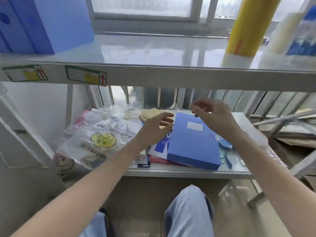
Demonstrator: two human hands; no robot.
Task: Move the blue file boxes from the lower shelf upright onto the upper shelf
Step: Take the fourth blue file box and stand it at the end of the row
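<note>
One blue file box (193, 142) with a white label lies flat on a pile of papers on the lower shelf (179, 172). My left hand (156, 127) hovers at the box's far left corner, fingers apart, holding nothing. My right hand (213, 115) hangs above the box's far right corner, fingers curled and spread, not touching it as far as I can tell. At the far left of the upper shelf (153, 48), several blue file boxes (42, 23) stand upright side by side.
Crumpled plastic bags (102, 134) fill the left of the lower shelf. A yellow roll (248, 26), a white roll (285, 31) and a blue-printed pack (306, 35) stand at the upper shelf's right. Metal bars and cardboard (290, 130) lie to the right. My knees are below.
</note>
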